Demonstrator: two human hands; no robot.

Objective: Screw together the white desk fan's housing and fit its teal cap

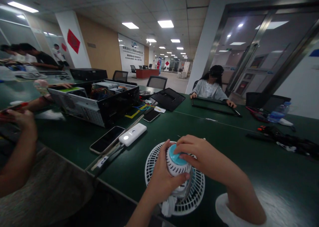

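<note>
A small white fan [196, 190] lies face down on the dark green table [224, 144], its round grille flat on the surface. My left hand [161, 177] is wrapped round the white motor housing [174, 167] at the fan's back. My right hand [199, 154] rests on top of the housing, fingers curled and pressed on its blue cap [174, 155]. A white sleeve cuff [224, 210] shows on my right arm.
A white power bank [133, 134] and two phones [107, 139] [151, 115] lie to the left. An open computer case [99, 102] stands behind them. A co-worker's arm [17, 147] is at the left; a person sits across at a black panel [214, 106]. Tools and a bottle [279, 112] are at right.
</note>
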